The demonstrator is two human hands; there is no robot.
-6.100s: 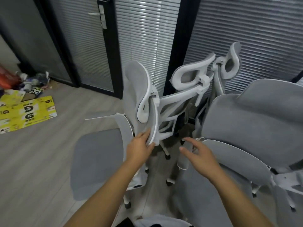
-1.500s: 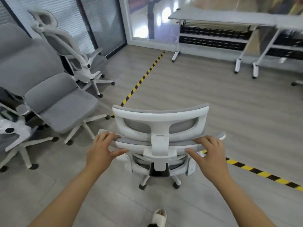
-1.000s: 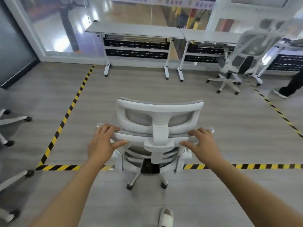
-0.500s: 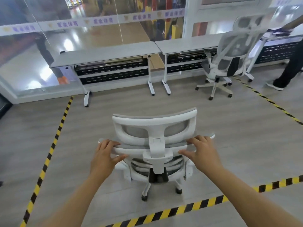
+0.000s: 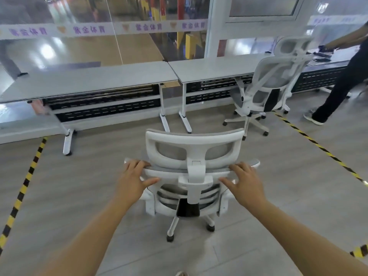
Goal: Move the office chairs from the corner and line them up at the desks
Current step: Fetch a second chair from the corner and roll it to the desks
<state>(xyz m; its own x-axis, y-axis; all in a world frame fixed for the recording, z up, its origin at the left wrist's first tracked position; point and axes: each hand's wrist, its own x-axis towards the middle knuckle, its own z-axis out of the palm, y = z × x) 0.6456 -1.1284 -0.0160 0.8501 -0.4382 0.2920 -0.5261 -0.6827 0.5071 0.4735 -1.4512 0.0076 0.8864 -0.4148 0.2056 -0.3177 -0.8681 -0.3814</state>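
Note:
A white-framed office chair (image 5: 194, 144) with grey mesh stands right in front of me, its back toward me. My left hand (image 5: 133, 179) grips the left end of the backrest's top edge. My right hand (image 5: 244, 181) grips the right end of the same edge. Two grey desks stand in a row ahead: the left desk (image 5: 85, 80) and the right desk (image 5: 215, 70). A second white mesh chair (image 5: 272, 84) sits at the right desk.
Another person (image 5: 342, 76) in dark clothes leans over the far right desk. Yellow-black floor tape (image 5: 23, 188) runs along the left, and more floor tape (image 5: 318, 146) crosses on the right. A glass wall (image 5: 99, 26) stands behind the desks.
I have pushed the chair forward over the floor tape, so the desks are nearer. Both hands keep the same grip on the backrest.

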